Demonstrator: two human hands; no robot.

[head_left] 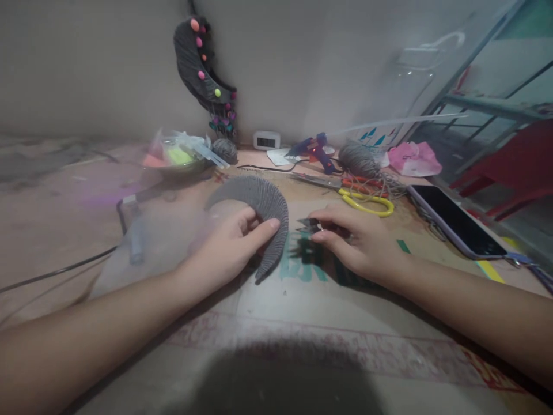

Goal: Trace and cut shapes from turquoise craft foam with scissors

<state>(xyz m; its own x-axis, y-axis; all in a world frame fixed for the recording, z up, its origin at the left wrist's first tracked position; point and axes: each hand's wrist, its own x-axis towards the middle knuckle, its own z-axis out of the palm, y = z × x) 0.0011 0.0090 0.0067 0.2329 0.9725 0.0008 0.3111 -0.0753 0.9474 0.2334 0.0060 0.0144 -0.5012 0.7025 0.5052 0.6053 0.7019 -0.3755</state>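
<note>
A crescent moon [271, 202] wound in grey yarn lies on the printed cardboard in front of me. My left hand [228, 245] grips it at its inner curve, thumb on top and fingers tucked behind. To the right, my right hand [365, 239] pinches a small dark grey pointed piece [307, 222] between thumb and fingers, a little apart from the crescent. Its full shape is partly hidden by the fingers, and a spiky shadow falls beneath it. Yellow-handled scissors [367, 203] lie just beyond my right hand.
A glue gun [317, 151], a small digital clock [266, 140] and grey yarn [358, 159] line the wall. A bowl [175, 167] of supplies stands back left. A phone [458, 222] lies right. A decorated yarn moon [190, 63] hangs above. A cable [60, 270] crosses the left side.
</note>
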